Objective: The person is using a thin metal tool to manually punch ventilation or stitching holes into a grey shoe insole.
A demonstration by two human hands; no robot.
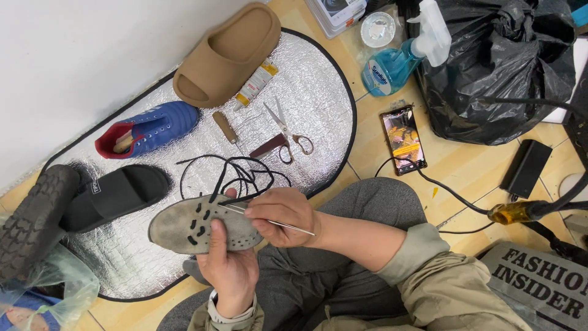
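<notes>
Left hand (pixel 231 266) — grip closed around the near edge of a grey perforated insole (pixel 196 225), thumb pressed flat on its upper face, fingers hidden beneath. Right hand (pixel 280 214) — fingertips pinched together on a thin metal needle (pixel 288 225), whose shaft runs out past the wrist toward the right; the same fingers rest on the insole's right end.

Insole: worn, dusty grey, oval, held roughly level above the person's lap and the near edge of the mat. Rows of dark holes run along it, several threaded with black cord (pixel 229 175). The loose cord loops upward from the insole and lies in tangled curves on the silver quilted mat (pixel 318 73).

On the mat, further from the hands:
- scissors (pixel 286 130), blades open, with a dark brown sheath just beside them
- wooden-handled awl (pixel 225 127)
- small glue tube (pixel 257 83)
- tan foam slide (pixel 228 52)
- blue shoe with red lining (pixel 150 127)
- black slide (pixel 113 195)
- black boot sole (pixel 33 220), treads up, at the left edge

On the floor to the right — a phone (pixel 403 140) with lit screen and cable attached, a blue spray bottle (pixel 401 55), a black plastic bag (pixel 496 67).
</notes>
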